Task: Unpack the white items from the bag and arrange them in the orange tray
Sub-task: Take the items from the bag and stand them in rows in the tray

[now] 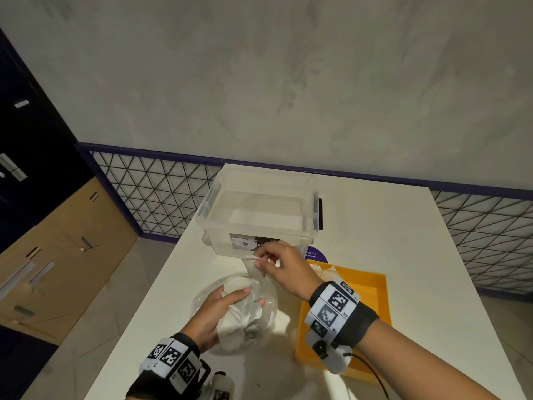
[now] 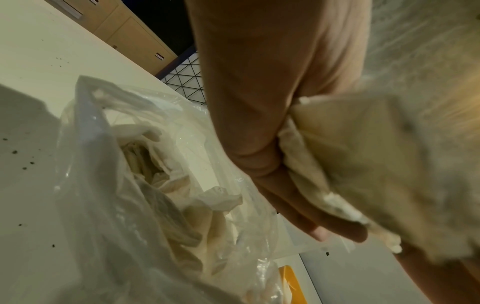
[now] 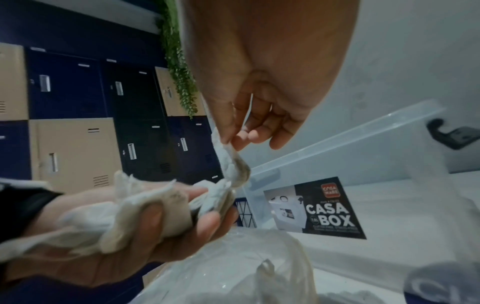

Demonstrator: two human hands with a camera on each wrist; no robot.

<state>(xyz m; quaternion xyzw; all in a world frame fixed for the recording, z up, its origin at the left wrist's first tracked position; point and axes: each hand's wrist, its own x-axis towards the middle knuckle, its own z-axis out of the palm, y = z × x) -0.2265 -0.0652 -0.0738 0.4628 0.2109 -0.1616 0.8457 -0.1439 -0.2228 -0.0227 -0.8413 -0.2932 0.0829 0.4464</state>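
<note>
Dim indoor light, wide-angle bending at edges, wrist views blurred

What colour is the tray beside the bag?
The tray is orange-yellow, clearest in the head view, right of the bag.

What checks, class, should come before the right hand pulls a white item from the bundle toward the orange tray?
1. Left hand grips the bundle of white items: ok.
2. Right hand fingers pinch one item's end: ok.
3. That item is free of the bundle: not ok.
4. Orange tray beside the bag: ok.
5. Tray has bare floor: ok.
6. Items left in the bag counted: cannot tell.
</note>
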